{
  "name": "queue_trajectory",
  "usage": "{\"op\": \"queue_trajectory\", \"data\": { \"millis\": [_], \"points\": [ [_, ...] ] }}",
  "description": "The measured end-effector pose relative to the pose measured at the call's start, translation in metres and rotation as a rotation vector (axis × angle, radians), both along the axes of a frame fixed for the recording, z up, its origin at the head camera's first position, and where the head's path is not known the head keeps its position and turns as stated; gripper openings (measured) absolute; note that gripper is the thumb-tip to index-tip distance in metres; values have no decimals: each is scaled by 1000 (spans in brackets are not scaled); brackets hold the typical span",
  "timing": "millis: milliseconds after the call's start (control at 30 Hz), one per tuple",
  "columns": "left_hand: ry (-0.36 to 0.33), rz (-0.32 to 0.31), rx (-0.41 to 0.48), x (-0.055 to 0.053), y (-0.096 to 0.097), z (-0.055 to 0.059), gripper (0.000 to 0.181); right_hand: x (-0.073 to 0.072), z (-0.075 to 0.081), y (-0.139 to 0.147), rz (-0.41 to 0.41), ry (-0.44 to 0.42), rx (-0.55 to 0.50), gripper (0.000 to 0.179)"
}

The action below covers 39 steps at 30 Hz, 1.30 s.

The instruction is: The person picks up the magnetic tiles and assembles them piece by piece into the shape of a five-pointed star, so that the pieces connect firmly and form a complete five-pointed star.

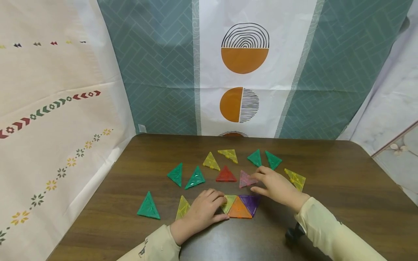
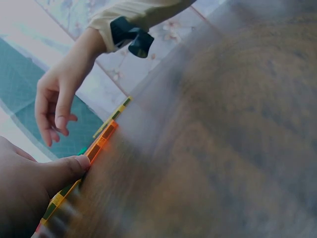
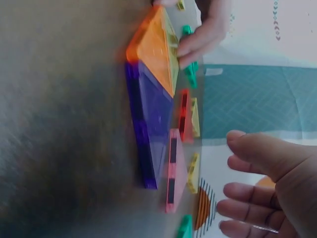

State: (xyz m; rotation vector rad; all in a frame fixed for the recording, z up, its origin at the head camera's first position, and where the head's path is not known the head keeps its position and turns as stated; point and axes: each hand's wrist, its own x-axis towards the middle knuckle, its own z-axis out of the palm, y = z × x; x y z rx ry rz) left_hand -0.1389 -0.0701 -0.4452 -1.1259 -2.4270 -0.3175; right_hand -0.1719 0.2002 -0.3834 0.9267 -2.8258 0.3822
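Left hand (image 1: pixel 202 208): fingers clamped on joined tile row (image 1: pixel 240 209) on worktop (image 1: pixel 228 243), thumb at near edge. Right hand (image 1: pixel 274 185): fingers apart, near pink tile (image 1: pixel 245 179). Beside it: red tile (image 1: pixel 226 175); beyond, two yellow tiles (image 1: pixel 210 161); patterned cloth (image 1: pixel 160 72) behind

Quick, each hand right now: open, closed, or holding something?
Left hand: holding the adjoining translucent yellow plastic triangle and translucent orange plastic triangle.
Right hand: open, holding nothing, near the translucent pink plastic triangle.
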Motion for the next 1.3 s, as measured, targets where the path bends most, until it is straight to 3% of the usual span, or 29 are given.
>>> {"op": "queue_trajectory", "data": {
  "millis": [300, 600, 1000, 1300],
  "points": [
    [-3, 3, -2, -1, -1, 1, 41, -23, 1, -2, -14, -155, -82, 35],
    [-4, 7, -15, -1, -2, 1, 41, -39, -5, -9, 14, -218, -76, 34],
    [-9, 0, -19, -1, -1, -1, 40, -46, -17, -13, 17, -225, -11, 36],
    [-11, 0, -21, 0, -1, 0, 41, -47, -20, -16, 18, -200, -22, 31]
  ]
}}
